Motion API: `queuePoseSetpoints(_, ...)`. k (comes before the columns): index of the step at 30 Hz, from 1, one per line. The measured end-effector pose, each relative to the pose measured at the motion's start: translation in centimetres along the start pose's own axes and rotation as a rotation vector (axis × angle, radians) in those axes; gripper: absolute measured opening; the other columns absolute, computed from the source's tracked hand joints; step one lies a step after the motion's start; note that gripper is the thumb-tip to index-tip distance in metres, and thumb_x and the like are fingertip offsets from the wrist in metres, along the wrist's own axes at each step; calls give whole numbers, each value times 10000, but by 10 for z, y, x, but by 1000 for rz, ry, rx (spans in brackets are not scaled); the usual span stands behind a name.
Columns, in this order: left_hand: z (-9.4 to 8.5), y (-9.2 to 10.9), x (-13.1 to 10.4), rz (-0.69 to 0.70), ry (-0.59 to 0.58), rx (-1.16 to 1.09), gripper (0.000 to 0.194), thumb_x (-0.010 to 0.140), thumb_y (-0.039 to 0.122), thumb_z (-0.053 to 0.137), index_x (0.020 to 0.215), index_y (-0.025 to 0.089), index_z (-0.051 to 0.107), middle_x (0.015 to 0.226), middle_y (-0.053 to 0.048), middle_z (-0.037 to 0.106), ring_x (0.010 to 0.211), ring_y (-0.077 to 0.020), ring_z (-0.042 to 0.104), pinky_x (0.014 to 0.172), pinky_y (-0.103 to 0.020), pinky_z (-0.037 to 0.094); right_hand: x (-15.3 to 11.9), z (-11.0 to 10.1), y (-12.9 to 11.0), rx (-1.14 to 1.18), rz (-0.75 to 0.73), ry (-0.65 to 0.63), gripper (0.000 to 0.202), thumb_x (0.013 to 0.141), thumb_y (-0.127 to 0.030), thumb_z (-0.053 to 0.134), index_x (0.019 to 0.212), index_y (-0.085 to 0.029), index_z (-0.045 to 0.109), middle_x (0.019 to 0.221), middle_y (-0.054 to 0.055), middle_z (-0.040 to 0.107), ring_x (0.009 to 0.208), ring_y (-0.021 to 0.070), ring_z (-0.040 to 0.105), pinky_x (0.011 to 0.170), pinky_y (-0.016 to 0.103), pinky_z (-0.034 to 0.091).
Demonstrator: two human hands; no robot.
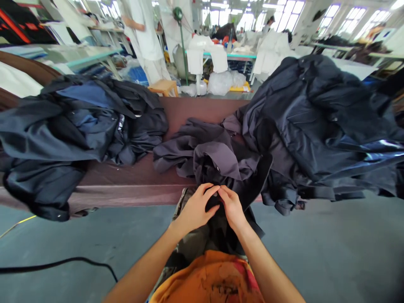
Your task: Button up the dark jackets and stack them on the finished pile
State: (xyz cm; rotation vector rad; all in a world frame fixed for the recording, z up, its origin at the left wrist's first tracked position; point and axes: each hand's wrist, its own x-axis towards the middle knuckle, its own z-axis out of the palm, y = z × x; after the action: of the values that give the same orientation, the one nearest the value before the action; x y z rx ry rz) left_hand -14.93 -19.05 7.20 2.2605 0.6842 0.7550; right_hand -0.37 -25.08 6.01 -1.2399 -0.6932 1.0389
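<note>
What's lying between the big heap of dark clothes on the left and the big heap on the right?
A crumpled dark garment lies between the left heap and the right heap, seen in the head view.

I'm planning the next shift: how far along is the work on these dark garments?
Nothing shows as clearly finished. In hand is a dark garment, partly on the table, with the left hand and right hand meeting at its near end. The left pile and larger right pile lie heaped; either may be what's left, but I can't tell which.
</note>
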Motion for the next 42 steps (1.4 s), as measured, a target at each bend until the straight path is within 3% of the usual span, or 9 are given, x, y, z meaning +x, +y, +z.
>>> queuePoseSetpoints(7, -9, 7, 0, -464, 452, -476, 318, 882, 454, 629, 953, 160, 726, 898, -32, 732, 845, -193, 671, 807, -285, 541, -48, 21, -16, -285, -331, -100, 402, 927, -297, 584, 1326, -248, 584, 1317, 68, 619, 1213, 210, 581, 1068, 350, 449)
queuePoseSetpoints(12, -8, 24, -8, -558, 507, -523, 431, 910, 526, 556, 957, 141, 744, 884, -50, 740, 876, -217, 669, 807, -300, 536, -60, 29, -13, -429, -413, 86, 227, 930, -296, 565, 1072, -194, 711, 1090, 92, 707, 1020, 232, 659, 935, 352, 527)
queuePoseSetpoints(16, -20, 27, -16, -512, 493, -276, 403, 946, 495, 506, 989, 159, 726, 869, -36, 720, 857, -202, 653, 771, -273, 513, -60, 9, -24, -423, -269, 348, 343, 925, -440, 580, 905, -149, 761, 859, 80, 753, 790, 237, 694, 728, 313, 566)
queuePoseSetpoints(20, -37, 33, -22, -445, 517, -76, 332, 952, 451, 517, 964, 172, 696, 785, -7, 683, 744, -162, 616, 652, -224, 471, -59, -10, -46, -597, -429, 477, 342, 938, -422, 587, 843, -136, 750, 764, 71, 740, 691, 219, 678, 634, 284, 539)
queuePoseSetpoints(25, -54, 40, -17, -378, 582, -23, 295, 950, 403, 539, 839, 165, 674, 692, 17, 634, 649, -127, 576, 596, -202, 453, -61, -10, -90, -943, -897, -179, 179, 985, -173, 499, 1037, -133, 665, 944, 100, 714, 863, 199, 664, 797, 301, 517)
queuePoseSetpoints(30, -71, 61, -13, -143, 926, 57, 116, 906, 261, 631, 963, 186, 699, 888, -4, 722, 800, -149, 669, 777, -244, 529, -75, 9, -107, -1366, -958, -698, 104, 934, -103, 520, 894, -143, 607, 759, 43, 629, 661, 184, 545, 649, 334, 438)
queuePoseSetpoints(34, -74, 76, -12, 133, 555, 127, 160, 912, 168, 599, 1044, 218, 673, 1029, -31, 748, 930, -174, 709, 881, -282, 545, -79, 10, -119, -1534, -1029, -759, 115, 902, -113, 535, 810, -168, 579, 704, 33, 595, 611, 190, 509, 599, 354, 383)
queuePoseSetpoints(39, -75, 61, -14, -77, 391, 335, 83, 935, 243, 559, 954, 204, 630, 728, 25, 694, 569, -109, 646, 555, -197, 485, -69, -26, -164, -1511, -1147, -187, 252, 943, -58, 416, 1076, -121, 621, 760, 68, 651, 679, 197, 565, 651, 355, 389)
queuePoseSetpoints(42, -77, 58, -16, -130, 333, 345, 89, 933, 260, 554, 889, 215, 617, 631, 58, 618, 492, -92, 570, 503, -193, 432, -69, -34, -166, -1494, -1187, -241, 279, 944, -56, 416, 1131, -110, 616, 740, 62, 645, 669, 195, 562, 645, 352, 397)
